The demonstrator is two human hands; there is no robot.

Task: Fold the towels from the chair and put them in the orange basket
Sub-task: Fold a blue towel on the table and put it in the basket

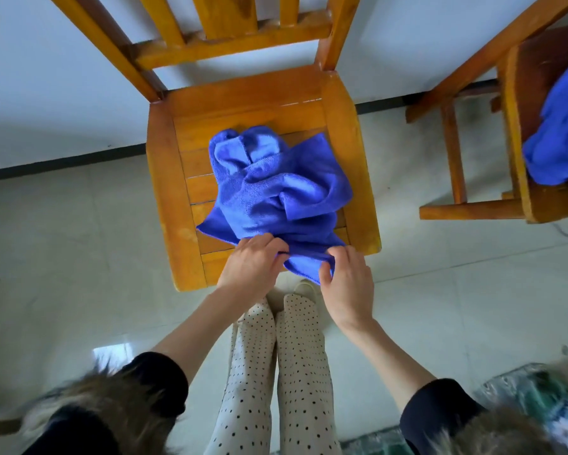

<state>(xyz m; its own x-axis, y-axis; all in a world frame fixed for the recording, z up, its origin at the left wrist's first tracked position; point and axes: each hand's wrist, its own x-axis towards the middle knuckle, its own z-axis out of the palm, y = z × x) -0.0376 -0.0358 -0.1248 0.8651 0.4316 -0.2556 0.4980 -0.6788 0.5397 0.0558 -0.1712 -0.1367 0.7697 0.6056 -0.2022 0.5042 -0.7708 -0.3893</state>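
Note:
A crumpled blue towel (276,188) lies on the seat of a yellow wooden chair (164,178) straight ahead of me. My left hand (254,262) grips the towel's near edge, fingers curled into the cloth. My right hand (346,284) pinches the near corner of the same towel at the seat's front edge. More blue towels (561,136) are heaped on a second chair (512,133) at the far right. No orange basket is in view.
The chair stands against a white wall (46,77) on a pale tiled floor (62,257). My legs in dotted trousers (276,372) stand just in front of the seat. A patterned green and blue object (538,392) lies on the floor at the lower right.

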